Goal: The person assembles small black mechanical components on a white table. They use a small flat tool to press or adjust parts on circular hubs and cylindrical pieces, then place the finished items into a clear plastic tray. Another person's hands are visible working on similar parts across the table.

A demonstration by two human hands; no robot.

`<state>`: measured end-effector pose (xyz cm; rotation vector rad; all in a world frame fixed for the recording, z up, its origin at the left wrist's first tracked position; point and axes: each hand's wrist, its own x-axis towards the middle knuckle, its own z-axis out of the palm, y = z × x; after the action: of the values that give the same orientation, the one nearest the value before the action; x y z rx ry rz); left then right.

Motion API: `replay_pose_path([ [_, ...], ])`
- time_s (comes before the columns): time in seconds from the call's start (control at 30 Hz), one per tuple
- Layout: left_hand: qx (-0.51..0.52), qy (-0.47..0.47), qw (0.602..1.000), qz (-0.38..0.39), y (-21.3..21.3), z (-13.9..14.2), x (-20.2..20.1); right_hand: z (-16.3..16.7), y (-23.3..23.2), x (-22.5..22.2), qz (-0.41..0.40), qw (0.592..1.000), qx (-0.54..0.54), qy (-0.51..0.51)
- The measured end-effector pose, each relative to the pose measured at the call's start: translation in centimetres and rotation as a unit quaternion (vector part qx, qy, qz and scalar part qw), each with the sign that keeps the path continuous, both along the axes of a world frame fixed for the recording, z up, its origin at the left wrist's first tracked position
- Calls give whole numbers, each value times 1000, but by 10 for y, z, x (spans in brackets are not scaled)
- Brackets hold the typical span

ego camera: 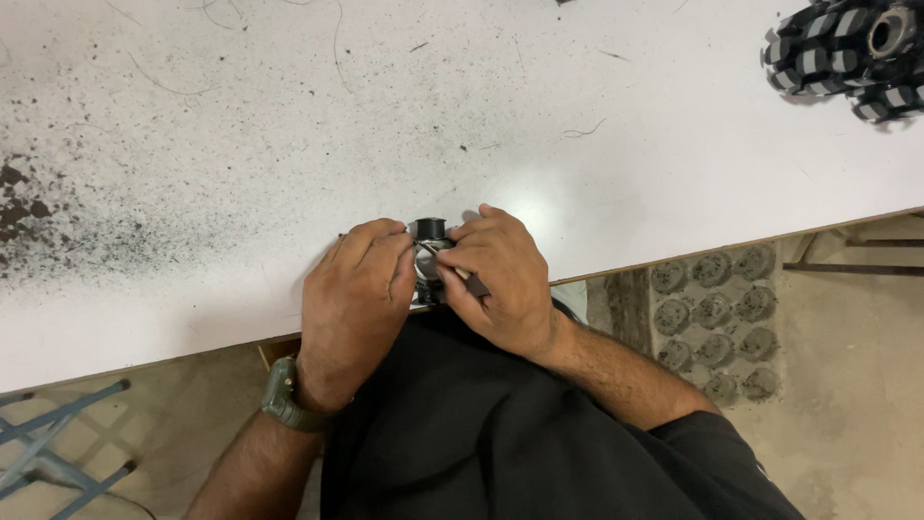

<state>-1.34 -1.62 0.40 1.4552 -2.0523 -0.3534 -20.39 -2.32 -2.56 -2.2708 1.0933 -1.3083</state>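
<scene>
The person seems to be mid-way through working on a small black-and-silver round metal part point(429, 252) at the near edge of the white table point(577, 125). The left hand point(354, 299) wraps closed around the part; the right hand point(500, 279) pinches a thin dark stick-like tool point(469, 279) against it. Steady holding seems needed.

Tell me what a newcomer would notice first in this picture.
First, the two hands at the near edge of the white table: the left hand and right hand close around a small dark metal part. Next, black dust speckles the table's left side, and a pile of striped black rotor-like parts sits at the far right corner.
</scene>
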Motion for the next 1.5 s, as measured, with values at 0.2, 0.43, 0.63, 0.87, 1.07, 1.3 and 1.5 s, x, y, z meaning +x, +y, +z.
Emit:
replay_pose_path([
  [0.2,3,4,1000,2,2,-4,0,-2,-1,1,1,999,-2,33],
  [0.43,-25,-4,1000,-1,3,-16,1,-4,-1,1,20,999,-32,13],
  [0.63,-47,-14,999,8,6,-21,2,-6,-1,8,17,999,-36,36],
  [0.87,-47,-1,999,3,10,-21,6,1,1,14,9,998,-30,59],
  [1.07,-74,-47,991,-103,52,-21,40,-3,-10,-19,-43,994,-34,92],
  [1.3,131,-91,986,41,129,-16,113,5,-42,-100,-171,969,-34,173],
  [1.5,-20,-25,980,197,112,10,136,21,-25,-56,-28,999,-28,4],
])
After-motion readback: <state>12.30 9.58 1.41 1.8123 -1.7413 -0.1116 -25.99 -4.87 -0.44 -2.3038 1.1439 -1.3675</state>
